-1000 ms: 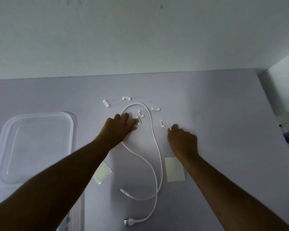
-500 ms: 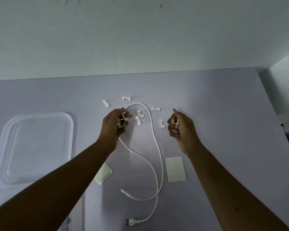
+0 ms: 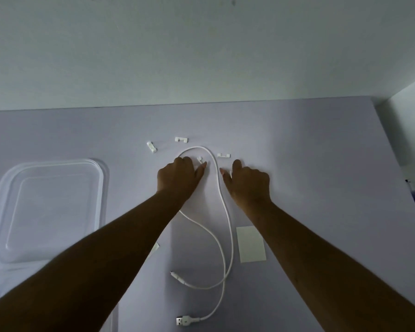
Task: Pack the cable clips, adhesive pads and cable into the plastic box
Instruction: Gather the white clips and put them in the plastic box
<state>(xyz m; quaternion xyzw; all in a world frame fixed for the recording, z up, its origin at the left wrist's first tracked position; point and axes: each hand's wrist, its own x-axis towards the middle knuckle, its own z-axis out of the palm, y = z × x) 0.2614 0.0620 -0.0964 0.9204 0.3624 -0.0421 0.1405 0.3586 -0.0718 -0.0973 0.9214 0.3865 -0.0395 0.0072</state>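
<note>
Both hands press low on the pale purple bench mid-frame. The left hand and right hand curl; I cannot tell what they hold. The long white cable loops between them. Small white plastic clips lie just above. The clear plastic box sits at the left.

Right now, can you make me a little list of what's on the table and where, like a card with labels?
table: pale purple top
left hand: palm down, left of the cable loop
right hand: palm down, right of the loop
cable: white, looped between the hands, USB plug nearest the person
loose clips: three beyond the hands, one by the left fingertips
adhesive pad: beside the right forearm
plastic box: clear, far left, nothing visible inside
</note>
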